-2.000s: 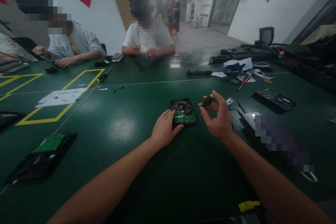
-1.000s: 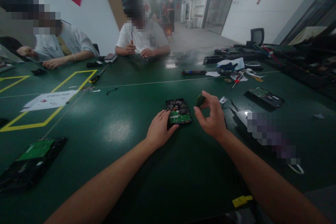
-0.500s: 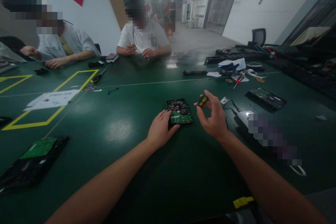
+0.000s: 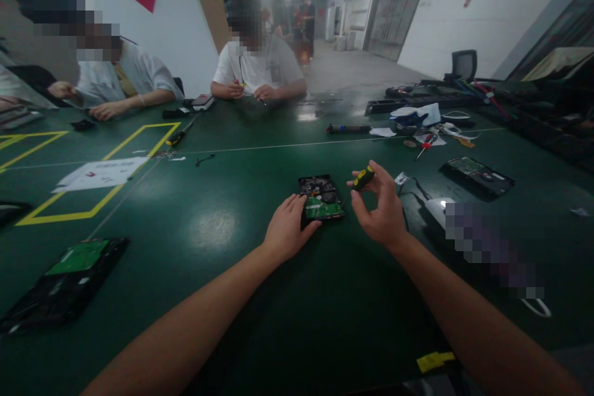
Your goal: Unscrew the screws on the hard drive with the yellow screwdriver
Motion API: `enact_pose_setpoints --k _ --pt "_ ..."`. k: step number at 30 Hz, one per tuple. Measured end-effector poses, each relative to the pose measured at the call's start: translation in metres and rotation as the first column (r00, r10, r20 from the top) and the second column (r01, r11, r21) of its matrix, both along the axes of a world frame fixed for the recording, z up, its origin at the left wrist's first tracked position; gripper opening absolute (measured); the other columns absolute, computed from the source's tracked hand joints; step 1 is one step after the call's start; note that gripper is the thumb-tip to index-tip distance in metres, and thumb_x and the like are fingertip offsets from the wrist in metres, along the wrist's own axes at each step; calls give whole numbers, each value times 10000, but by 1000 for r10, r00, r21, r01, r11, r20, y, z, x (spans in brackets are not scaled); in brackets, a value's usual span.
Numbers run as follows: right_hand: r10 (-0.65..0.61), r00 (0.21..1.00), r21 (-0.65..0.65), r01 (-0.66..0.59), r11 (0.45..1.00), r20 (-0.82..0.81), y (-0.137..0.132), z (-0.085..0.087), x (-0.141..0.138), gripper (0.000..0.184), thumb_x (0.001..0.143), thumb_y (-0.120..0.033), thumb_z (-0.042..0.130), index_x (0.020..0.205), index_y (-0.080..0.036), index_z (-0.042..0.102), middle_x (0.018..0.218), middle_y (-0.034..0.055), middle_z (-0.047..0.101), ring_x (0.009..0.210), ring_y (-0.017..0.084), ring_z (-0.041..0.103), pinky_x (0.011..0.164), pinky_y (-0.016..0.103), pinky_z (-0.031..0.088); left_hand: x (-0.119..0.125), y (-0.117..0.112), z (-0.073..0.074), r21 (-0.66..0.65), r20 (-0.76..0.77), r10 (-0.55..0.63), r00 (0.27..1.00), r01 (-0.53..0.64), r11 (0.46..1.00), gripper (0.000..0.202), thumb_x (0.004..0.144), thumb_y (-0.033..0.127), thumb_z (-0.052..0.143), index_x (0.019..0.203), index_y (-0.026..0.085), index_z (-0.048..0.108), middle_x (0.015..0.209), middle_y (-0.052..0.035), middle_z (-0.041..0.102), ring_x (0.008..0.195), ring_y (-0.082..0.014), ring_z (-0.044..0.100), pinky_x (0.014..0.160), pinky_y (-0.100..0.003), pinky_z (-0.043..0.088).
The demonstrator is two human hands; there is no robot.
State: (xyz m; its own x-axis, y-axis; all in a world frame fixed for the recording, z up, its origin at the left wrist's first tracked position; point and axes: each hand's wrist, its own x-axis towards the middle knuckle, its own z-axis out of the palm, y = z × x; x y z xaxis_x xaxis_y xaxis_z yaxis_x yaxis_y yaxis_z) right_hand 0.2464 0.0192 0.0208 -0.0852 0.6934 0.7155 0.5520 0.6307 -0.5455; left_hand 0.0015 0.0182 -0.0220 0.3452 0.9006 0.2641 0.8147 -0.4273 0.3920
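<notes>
A hard drive (image 4: 323, 205) lies on the green table with its green circuit board facing up. My left hand (image 4: 288, 228) grips it at the left, fingers along its side and thumb at the near edge. Just right of the drive, my right hand (image 4: 383, 210) is raised and closed on a small screwdriver, pinching its black-and-yellow handle (image 4: 362, 179) between thumb and fingers. I cannot make out the screwdriver's shaft clearly.
A second hard drive (image 4: 477, 177) lies at right, near a long pixelated object (image 4: 492, 247). At left is a larger black device with a green board (image 4: 77, 258). Red screwdriver (image 4: 426, 146), white paper (image 4: 99, 174) and cables lie farther back. Two people sit opposite.
The screwdriver handle has tilted slightly in my right hand, and more of it shows. The whole view has shifted a little; my left hand stays on the hard drive.
</notes>
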Motion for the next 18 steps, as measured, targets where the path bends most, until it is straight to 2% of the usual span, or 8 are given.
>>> enact_pose_setpoints --k 3,8,14,18 --pt "42 998 -13 -42 999 -37 0 -1 -1 764 918 -173 629 1568 -312 254 1371 110 617 1030 250 736 959 489 628 1 0 2 -3 -10 1 1000 -1 1000 700 939 524 590 1486 111 453 1508 -179 539 1475 -334 414 1221 -491 360" --pt "-26 999 18 27 999 -25 2 -2 -1 741 902 -228 687 1538 -330 319 1344 106 626 954 244 739 838 462 664 1 0 2 0 -11 0 1000 0 1000 681 940 526 586 1479 130 459 1513 -174 535 1465 -339 429 1208 -511 373" --pt "35 999 -6 -35 999 -21 0 1 -2 737 930 -187 629 1559 -333 274 1377 100 609 1063 260 722 952 496 635 0 0 -1 6 -2 -8 1000 8 1000 684 932 521 597 1489 156 444 1516 -160 534 1474 -335 418 1208 -519 373" --pt "-42 999 27 42 999 -2 1 -3 0 740 901 -214 693 1530 -344 325 1294 91 640 969 257 728 875 499 658 0 0 0 8 -3 -2 1000 2 1000 686 938 531 585 1486 142 450 1510 -164 538 1469 -331 424 1214 -502 370"
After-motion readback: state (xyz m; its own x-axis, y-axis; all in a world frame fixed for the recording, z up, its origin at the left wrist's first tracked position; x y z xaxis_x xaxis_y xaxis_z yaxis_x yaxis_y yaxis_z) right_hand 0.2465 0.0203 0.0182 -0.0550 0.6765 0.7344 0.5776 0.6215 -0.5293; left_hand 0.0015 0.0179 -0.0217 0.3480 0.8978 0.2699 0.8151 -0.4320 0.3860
